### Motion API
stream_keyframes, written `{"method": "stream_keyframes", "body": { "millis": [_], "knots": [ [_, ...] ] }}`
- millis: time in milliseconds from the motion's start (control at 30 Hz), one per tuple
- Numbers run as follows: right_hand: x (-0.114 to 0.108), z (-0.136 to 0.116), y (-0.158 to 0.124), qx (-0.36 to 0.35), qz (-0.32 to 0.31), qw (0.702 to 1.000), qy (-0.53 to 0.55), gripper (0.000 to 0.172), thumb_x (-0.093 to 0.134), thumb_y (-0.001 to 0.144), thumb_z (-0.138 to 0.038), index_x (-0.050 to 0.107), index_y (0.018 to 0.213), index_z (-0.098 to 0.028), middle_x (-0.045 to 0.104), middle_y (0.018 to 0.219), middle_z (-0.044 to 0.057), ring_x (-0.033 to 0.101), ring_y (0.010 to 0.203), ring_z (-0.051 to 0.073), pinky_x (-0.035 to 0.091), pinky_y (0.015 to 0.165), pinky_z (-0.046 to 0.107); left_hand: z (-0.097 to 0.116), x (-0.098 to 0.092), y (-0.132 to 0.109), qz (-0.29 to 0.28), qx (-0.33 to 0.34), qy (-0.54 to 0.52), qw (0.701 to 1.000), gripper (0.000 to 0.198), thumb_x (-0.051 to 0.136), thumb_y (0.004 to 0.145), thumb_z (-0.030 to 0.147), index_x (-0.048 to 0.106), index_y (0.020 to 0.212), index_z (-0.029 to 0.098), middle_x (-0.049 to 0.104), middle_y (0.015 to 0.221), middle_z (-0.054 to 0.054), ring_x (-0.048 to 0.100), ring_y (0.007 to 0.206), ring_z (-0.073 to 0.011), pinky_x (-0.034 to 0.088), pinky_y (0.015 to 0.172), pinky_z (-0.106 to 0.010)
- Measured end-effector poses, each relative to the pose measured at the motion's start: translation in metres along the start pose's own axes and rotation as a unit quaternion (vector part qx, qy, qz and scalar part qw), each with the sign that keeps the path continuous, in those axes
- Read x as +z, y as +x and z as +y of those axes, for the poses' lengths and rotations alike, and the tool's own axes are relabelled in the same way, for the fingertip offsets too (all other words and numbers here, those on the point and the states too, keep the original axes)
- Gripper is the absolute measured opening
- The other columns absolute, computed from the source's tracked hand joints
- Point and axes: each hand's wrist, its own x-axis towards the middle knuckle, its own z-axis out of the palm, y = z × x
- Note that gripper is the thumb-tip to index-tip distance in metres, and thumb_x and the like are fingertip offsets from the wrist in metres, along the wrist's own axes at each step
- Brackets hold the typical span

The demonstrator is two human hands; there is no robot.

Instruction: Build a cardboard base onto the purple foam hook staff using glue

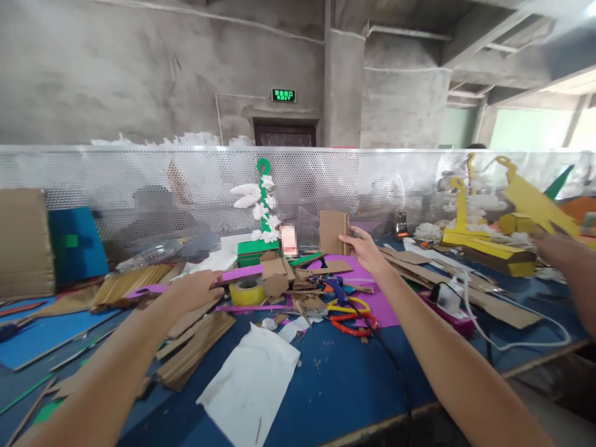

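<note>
My right hand [361,245] pinches the right edge of an upright piece of cardboard [332,232], thumb in front, near the perforated screen. My left hand [198,287] is over the left part of the pile, its fingers curled at the left end of a purple strip [243,272]. Whether it grips that strip is hidden. Close to it are a roll of yellow tape [248,293] and folded cardboard strips [198,347]. Between my hands lie cardboard scraps [275,276], with scissors with red and yellow handles [354,321] in front.
A green stand with white flowers [265,211] rises before the perforated metal screen [209,186]. White paper [254,382] lies at the front. A power strip [449,313] with a white cable is on the right, near yellow models [488,245] and another person's hand [559,251].
</note>
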Motion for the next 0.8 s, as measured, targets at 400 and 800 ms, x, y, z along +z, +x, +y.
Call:
{"method": "stream_keyframes", "body": {
  "millis": [400,800],
  "knots": [
    [0.003,0.002,-0.001,-0.005,-0.006,1.0,-0.001,0.043,0.088,0.056,-0.025,0.066,0.094,-0.025,0.074,0.082,0.0,0.071,0.08,0.023,0.059,0.071,0.036,-0.001,0.044,0.011,0.058,0.083,0.038,0.994,0.064,0.055,0.086,0.022,0.047,0.149,0.012,0.056,0.148,-0.02,0.053,0.137,-0.0361,0.04,0.112,-0.048],
    [0.003,0.001,-0.004,-0.031,-0.033,0.999,-0.005,0.044,0.089,0.056,-0.031,0.066,0.093,-0.024,0.074,0.092,0.001,0.07,0.088,0.022,0.058,0.081,0.038,-0.013,0.067,0.032,0.092,0.084,0.03,0.992,0.053,0.043,0.095,0.019,0.05,0.147,0.016,0.065,0.131,-0.019,0.064,0.12,-0.0351,0.047,0.103,-0.047]
  ]
}}
